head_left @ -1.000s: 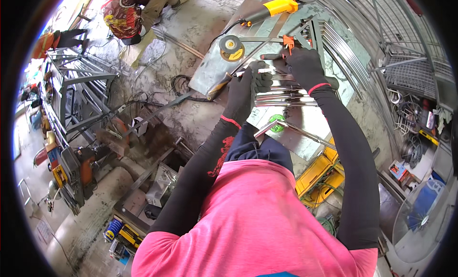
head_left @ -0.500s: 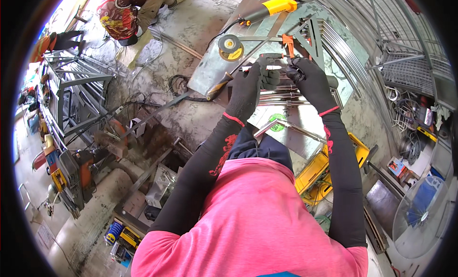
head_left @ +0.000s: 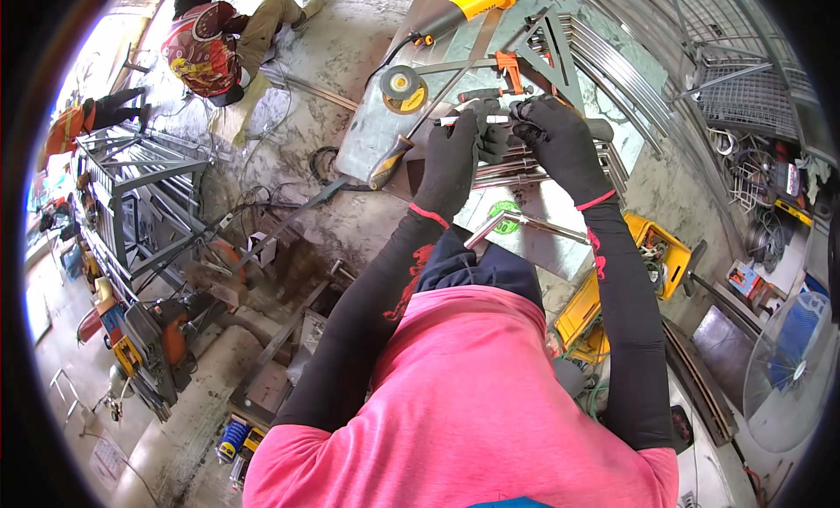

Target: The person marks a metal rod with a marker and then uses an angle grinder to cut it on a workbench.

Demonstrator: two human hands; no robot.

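My left hand (head_left: 451, 158), in a dark glove, is closed around a slim white marker-like stick (head_left: 497, 119) lying crosswise. Just beyond the stick's right end, my right hand (head_left: 560, 145) has its gloved fingers pinched together; what they hold, if anything, is hidden. Below the hands lie several shiny metal tubes (head_left: 516, 177), and a bent tube (head_left: 535, 225) rests closer to my lap. An orange-handled clamp (head_left: 509, 69) and a triangular metal frame (head_left: 553, 57) are just beyond my fingers. A tool with a yellow-and-black handle (head_left: 389, 163) lies left of my left hand.
A yellow power tool (head_left: 481, 0) and an abrasive disc (head_left: 401, 83) lie on the metal sheet (head_left: 359, 145). Yellow cases (head_left: 577, 311) stand by my right arm. A fan (head_left: 792, 368) is at far right, metal frames (head_left: 157, 184) at left. Another person (head_left: 206, 53) crouches at upper left.
The view has shifted slightly, moving the bench things left and up. My hands stay close together around the white stick, with little change in their grip.
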